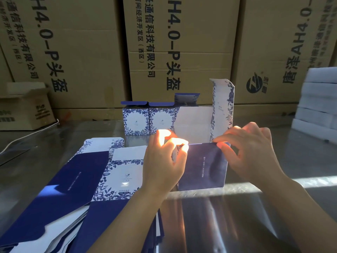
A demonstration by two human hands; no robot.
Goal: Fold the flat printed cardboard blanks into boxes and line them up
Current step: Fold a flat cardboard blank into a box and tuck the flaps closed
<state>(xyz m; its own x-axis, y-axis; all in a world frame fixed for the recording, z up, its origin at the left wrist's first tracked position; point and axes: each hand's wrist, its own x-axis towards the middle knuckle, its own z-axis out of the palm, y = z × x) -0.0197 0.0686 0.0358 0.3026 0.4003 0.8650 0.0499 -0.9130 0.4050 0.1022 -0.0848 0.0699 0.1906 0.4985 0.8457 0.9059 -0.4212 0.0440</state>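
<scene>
A half-formed blue and white box point(204, 167) stands upright in the middle of the table, its dark blue panel facing me and its top flaps up. My left hand point(164, 159) pinches its top left corner. My right hand point(249, 152) grips its top right edge. A tall white floral flap point(223, 110) rises at the box's far right. A stack of flat printed blanks point(76, 189) lies at the lower left. Behind the held box, three folded boxes point(135, 121) stand in a row side by side.
Large brown shipping cartons point(175, 48) wall off the back of the shiny metal table point(237, 216). A small open carton point(23, 108) sits at the far left. White foam slabs point(319, 101) are stacked at the right edge. A white cable point(27, 136) trails at the left.
</scene>
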